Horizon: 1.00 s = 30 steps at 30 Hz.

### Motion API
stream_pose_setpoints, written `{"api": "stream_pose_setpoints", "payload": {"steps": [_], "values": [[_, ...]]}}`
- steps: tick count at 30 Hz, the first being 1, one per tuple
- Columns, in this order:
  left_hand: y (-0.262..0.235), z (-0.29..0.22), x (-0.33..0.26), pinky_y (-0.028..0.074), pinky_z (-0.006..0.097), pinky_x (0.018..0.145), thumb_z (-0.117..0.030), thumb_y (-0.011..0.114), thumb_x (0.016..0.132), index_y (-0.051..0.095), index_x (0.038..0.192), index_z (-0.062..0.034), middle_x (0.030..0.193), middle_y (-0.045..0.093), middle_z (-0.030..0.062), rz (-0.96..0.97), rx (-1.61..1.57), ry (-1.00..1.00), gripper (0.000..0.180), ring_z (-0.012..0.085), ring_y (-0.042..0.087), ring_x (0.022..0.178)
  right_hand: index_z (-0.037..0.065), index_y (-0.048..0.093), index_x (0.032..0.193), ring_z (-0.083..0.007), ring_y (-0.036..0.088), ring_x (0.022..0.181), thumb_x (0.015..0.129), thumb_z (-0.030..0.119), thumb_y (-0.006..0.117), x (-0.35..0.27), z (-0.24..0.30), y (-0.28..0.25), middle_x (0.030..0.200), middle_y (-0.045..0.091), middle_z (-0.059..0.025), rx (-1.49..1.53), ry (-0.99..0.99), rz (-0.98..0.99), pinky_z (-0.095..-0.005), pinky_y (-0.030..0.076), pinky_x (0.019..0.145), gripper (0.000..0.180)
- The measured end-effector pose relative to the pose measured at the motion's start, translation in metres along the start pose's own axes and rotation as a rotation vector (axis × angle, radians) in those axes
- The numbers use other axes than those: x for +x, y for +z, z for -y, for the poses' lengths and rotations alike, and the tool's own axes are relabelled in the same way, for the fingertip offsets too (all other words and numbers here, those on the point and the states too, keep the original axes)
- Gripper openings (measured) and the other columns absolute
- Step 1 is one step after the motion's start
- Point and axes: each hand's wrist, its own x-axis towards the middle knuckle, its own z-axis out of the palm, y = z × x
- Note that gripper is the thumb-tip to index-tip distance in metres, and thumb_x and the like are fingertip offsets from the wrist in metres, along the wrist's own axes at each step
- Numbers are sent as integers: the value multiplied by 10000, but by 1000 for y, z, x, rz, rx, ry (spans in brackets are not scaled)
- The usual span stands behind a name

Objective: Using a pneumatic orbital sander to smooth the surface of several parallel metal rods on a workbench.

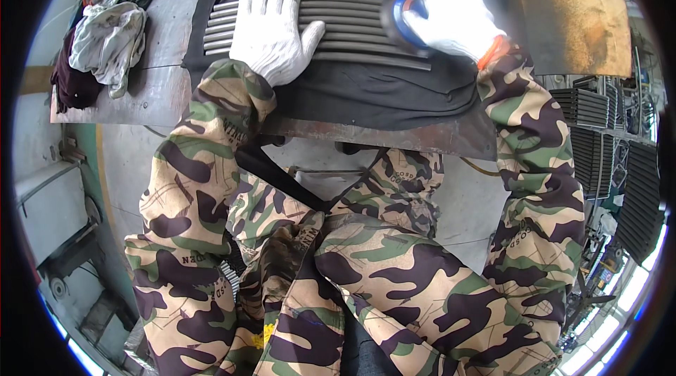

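Note:
Several dark grey metal rods [341,17] lie side by side on a black cloth [352,98] over the table. My left hand [271,27], in a white knitted glove, rests flat across their left part with fingers stretched out. At their right end my right hand [451,17], gloved in white with an orange cuff, grips a round blue-rimmed tool [407,22]. That tool is pressed against or just over the rods; motion blur hides its underside and its exact kind. The nearest rod sticks out a little farther right than the others.
Crumpled rags [109,45], white and dark, lie on the table's left part. A rusty brown sheet [570,17] covers the right part. The table's metal front edge [394,138] is close to my body. Racks with stacked dark bars [588,108] stand at the right.

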Motion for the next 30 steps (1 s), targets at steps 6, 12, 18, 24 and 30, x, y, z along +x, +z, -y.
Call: {"api": "stream_pose_setpoints", "payload": {"steps": [6,12,18,24,30], "values": [[-5,-7,-17,283,581,1283,-471,614,1054,518,1535,73,1561,536,322,32,11,-28,732,481,465,1482,130,695,1194,-370,701,1055,977,306,684,-12,10,-5,1137,679,-143,9,-9,-1,-487,592,912,280],[0,2,-6,313,575,1254,-452,609,1058,525,1528,68,1554,542,314,33,-9,-10,706,482,482,1457,111,659,1210,-370,704,1039,987,326,649,-3,9,2,1101,660,-167,25,-101,-16,-505,603,873,310],[1,0,-10,331,568,1237,-430,629,1048,562,1488,47,1514,575,284,-18,-16,-28,653,463,499,1431,99,661,1204,-369,697,1081,994,320,638,-20,30,-9,1136,654,-172,17,-125,52,-510,608,895,306],[6,3,-4,346,557,1227,-440,632,1044,585,1462,43,1494,596,268,-12,-49,-44,640,452,517,1410,100,660,1208,-373,702,1067,993,316,635,0,26,4,1130,657,-169,25,-94,16,-505,610,895,306],[12,5,-8,333,543,1237,-427,624,1042,582,1469,39,1498,597,258,-64,-5,-47,633,437,507,1425,125,701,1180,-368,695,1036,967,325,688,16,48,3,1097,668,-150,35,-78,46,-482,604,879,292]]}}
